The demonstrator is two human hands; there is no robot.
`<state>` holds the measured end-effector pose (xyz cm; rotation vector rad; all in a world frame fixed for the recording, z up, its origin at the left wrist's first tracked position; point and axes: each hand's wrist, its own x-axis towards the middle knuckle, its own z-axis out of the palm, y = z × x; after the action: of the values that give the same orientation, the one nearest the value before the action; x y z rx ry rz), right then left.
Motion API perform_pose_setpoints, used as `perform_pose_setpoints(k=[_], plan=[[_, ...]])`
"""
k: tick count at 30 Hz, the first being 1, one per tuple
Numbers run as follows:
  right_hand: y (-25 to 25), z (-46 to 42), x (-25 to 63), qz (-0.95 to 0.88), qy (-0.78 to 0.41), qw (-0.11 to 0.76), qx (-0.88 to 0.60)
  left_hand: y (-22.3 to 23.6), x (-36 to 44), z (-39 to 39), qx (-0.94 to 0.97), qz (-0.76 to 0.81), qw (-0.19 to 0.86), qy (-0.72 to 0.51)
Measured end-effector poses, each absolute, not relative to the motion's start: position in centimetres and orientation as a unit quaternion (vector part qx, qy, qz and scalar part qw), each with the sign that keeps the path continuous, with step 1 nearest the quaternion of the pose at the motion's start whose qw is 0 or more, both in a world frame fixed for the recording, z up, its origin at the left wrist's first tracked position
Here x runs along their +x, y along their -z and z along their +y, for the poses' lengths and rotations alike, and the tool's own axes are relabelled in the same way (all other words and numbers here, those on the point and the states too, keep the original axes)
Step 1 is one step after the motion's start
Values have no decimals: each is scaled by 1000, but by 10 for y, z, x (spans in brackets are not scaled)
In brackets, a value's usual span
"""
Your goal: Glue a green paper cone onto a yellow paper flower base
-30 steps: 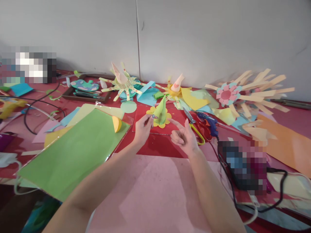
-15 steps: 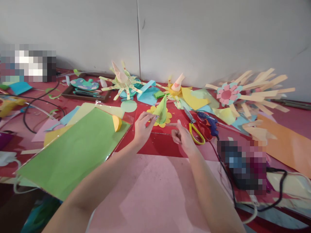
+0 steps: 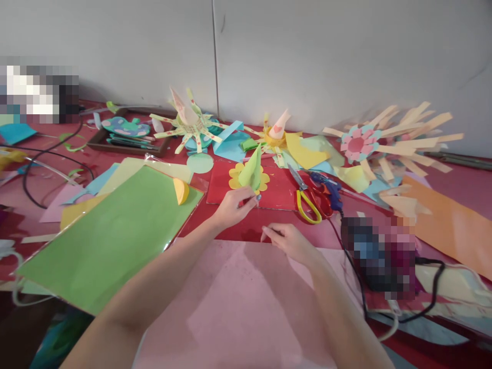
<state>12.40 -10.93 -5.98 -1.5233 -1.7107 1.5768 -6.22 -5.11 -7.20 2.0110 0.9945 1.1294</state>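
A yellow scalloped paper flower (image 3: 235, 180) lies on a red sheet (image 3: 282, 188), and a light green paper cone (image 3: 251, 169) stands upright at its middle. Just in front of the flower is my left hand (image 3: 234, 207), its thumb and fingertips pinched together. Whatever may be between them is too small to make out. My right hand (image 3: 294, 243) hovers lower and to the right, over the edge of the pink sheet (image 3: 230, 297). Its fingers are curled and closed at the tips, apart from the flower; anything in them cannot be made out.
Yellow-and-red-handled scissors (image 3: 307, 202) and a blue glue gun (image 3: 328, 189) lie on the right. A green sheet pack (image 3: 115, 236) with a yellow paper piece (image 3: 180, 190) is at left. Paper-strip figures (image 3: 188, 120) and a brown tray (image 3: 126, 146) stand along the wall.
My left hand has drawn back from the cone to the flower's near edge. My right hand has moved away from the flower toward me, and its fingers have curled in.
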Motion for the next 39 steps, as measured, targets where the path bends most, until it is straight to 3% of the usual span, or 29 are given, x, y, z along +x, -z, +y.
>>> perform_pose_setpoints(k=[7,27,34,39], plan=[[66,-117,115,-646,-513,132,-549,76,-62,-49,773,379,313,-401],[65,-116,107,-623,-444,129,-631,71,-65,-51,779,361,357,-368],[59,-116,110,-618,-417,165,-646,45,-63,-54,806,416,389,-162],[62,-118,115,-603,-457,176,-629,28,-65,-79,810,514,280,-48]])
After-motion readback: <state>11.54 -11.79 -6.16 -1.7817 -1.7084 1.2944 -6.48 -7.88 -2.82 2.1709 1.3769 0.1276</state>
